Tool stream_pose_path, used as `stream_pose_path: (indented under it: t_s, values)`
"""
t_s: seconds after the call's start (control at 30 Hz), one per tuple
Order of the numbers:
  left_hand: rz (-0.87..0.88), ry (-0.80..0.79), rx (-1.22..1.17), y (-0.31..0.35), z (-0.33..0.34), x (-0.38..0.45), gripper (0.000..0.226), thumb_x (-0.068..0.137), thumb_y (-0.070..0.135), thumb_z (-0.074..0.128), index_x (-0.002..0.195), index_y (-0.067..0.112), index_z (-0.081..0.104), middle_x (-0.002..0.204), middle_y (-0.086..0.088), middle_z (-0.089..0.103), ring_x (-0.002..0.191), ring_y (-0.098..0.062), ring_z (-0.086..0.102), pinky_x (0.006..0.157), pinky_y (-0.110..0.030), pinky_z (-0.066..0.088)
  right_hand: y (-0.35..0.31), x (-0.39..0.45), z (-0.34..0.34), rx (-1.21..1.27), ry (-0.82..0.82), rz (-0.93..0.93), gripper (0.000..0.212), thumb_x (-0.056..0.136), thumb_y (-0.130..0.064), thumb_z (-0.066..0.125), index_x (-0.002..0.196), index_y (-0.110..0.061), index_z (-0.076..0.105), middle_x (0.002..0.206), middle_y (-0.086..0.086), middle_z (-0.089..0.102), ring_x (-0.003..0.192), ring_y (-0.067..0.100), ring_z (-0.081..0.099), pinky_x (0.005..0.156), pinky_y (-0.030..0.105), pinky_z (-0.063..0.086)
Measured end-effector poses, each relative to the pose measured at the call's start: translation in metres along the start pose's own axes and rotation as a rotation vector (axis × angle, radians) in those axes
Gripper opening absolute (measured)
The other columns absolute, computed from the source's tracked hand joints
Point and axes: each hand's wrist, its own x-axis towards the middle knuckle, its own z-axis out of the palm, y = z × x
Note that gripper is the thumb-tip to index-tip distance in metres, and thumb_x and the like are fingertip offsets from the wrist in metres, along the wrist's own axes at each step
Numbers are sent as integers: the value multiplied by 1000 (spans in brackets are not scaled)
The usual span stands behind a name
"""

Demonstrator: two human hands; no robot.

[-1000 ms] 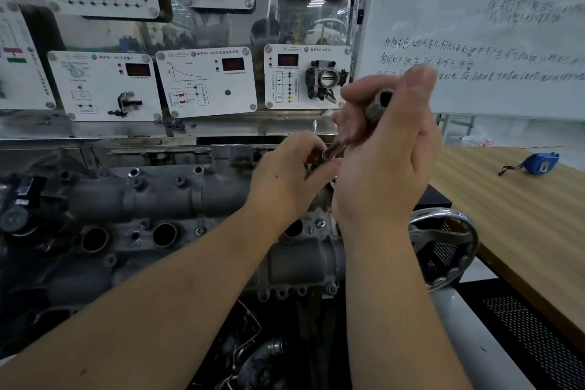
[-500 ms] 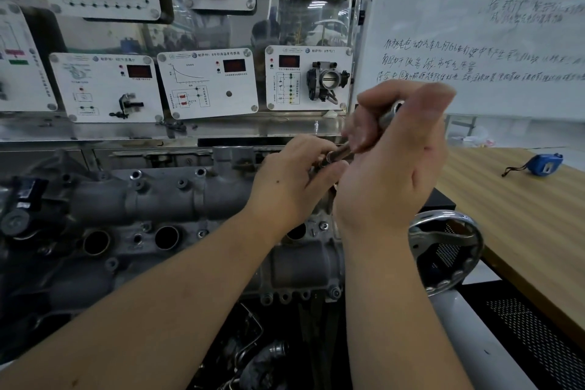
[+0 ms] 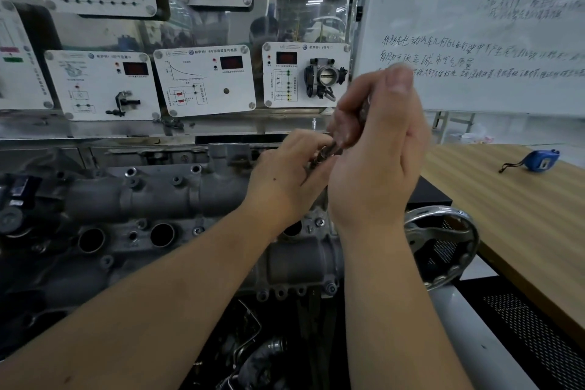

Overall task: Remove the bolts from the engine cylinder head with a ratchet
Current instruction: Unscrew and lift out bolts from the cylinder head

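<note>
We have both hands up over the grey cast-metal engine cylinder head (image 3: 177,199), which sits on the dark stand in front of us, with the wooden worktop (image 3: 522,215) off to its right. Our right hand (image 3: 376,168) has its grip wrapped tight around the slim silver ratchet (image 3: 329,149), thumb on top; only a short bit of the metal shaft shows between the hands. Our left hand (image 3: 285,177) has its grip pinched at the ratchet's head end, fingers curled on it; we cannot tell if a bolt or socket is under them.

We judge the step is seating or steadying the head on a bolt near the right end of the cylinder head. To do it well: keep left-hand pressure straight down so the socket stays square, swing the handle with the right in short arcs, and do not let it cam off.

Writing: the whiteboard (image 3: 474,25) has handwritten Chinese lines, too smeared to read reliably. The white sensor training panels (image 3: 202,81) carry small printed headers and red displays, not legible. A blue tape measure (image 3: 543,161) lies near the far right edge of the worktop.
</note>
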Motion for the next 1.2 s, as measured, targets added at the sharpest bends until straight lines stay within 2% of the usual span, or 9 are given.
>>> stream_pose_path:
  t_s: [0.13,0.27,0.47,0.67,0.77,0.9,1.03,1.13,1.2]
  values:
    - [33,-13,-111,0,-3,-7,24,98,22,56,92,46,51,83,32,45,76,2,43,87,-47,49,2,1,-3,89,-37,-16,14,98,-23,35,86,-18,40,66,3,39,55,15,35,54,27,34]
    - [37,85,-145,11,-4,-4,31,95,38,49,76,62,45,75,21,48,75,5,50,72,-33,44,4,-1,0,12,-5,-74,13,98,-23,39,90,-18,48,72,6,51,59,23,47,58,32,40]
    - [-27,87,-93,6,1,-2,15,89,48,40,74,44,39,76,16,47,73,5,48,63,-22,37,0,3,-3,-31,-99,44,29,99,-29,34,81,-20,54,68,-12,48,63,6,46,64,25,38]
    - [-26,22,-44,3,-1,-6,38,96,24,56,73,46,36,71,27,42,71,18,46,73,-31,34,0,0,-4,92,-96,34,20,97,-25,32,82,-19,45,65,-3,39,58,12,35,58,23,34]
    - [-9,38,-88,6,-2,-6,33,98,21,58,76,42,45,71,24,46,77,-2,56,75,-33,41,1,-1,-3,88,-64,-14,11,98,-22,37,88,-17,42,67,3,43,56,18,37,54,24,34]
    - [-15,101,-203,9,0,-4,16,91,49,43,83,55,56,77,20,56,75,-2,55,71,-34,49,2,-2,-6,-162,16,-137,15,99,-22,44,98,-15,58,83,3,61,72,13,57,66,27,45]
    - [-67,109,-228,3,6,-2,49,82,63,30,102,31,62,95,9,65,90,-11,61,83,-43,53,3,0,-6,-243,5,-177,28,102,-17,41,115,-5,63,88,-2,64,76,-2,60,69,17,46]
    - [-38,63,-98,0,5,0,12,87,55,35,87,61,46,80,27,57,75,8,54,59,-22,41,0,-2,-11,-314,-24,-207,27,102,-13,38,117,-3,57,86,5,64,71,0,56,66,17,43]
    - [6,46,-8,2,0,-2,26,92,44,40,87,69,40,83,42,52,73,17,52,58,-15,35,-6,-1,-15,-437,-44,-208,30,102,-14,38,111,2,61,87,6,67,73,8,59,68,24,46]
